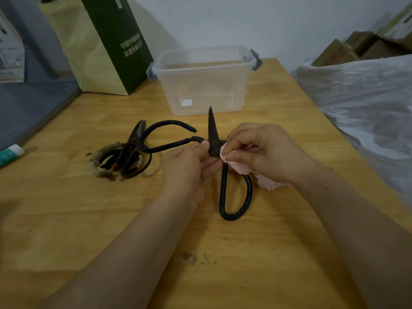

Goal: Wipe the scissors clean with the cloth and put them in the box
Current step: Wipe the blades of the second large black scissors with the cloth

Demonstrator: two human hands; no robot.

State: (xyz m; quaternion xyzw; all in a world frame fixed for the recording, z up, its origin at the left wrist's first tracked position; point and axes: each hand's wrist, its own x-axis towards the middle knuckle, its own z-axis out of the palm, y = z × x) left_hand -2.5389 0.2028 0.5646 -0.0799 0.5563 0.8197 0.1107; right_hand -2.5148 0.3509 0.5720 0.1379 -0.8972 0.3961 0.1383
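Large black scissors [225, 188] with big loop handles are held just above the wooden table [245, 253], blade tip pointing away toward the box. My left hand [185, 166] grips them near the pivot, thumb on the blade's base. In my right hand [263, 152] a pink cloth [265, 179] is pinched and pressed against the blade's right side at the pivot. The clear plastic box [205, 85] with grey latches stands open behind the scissors, with nothing inside but a white label.
Two more old scissors [129, 157] lie in a heap left of my hands, one handle wrapped in worn cord. A green and yellow paper bag [98, 45] stands at back left, a crumpled plastic sheet [361, 103] at right, a tube [11, 153] at the left edge.
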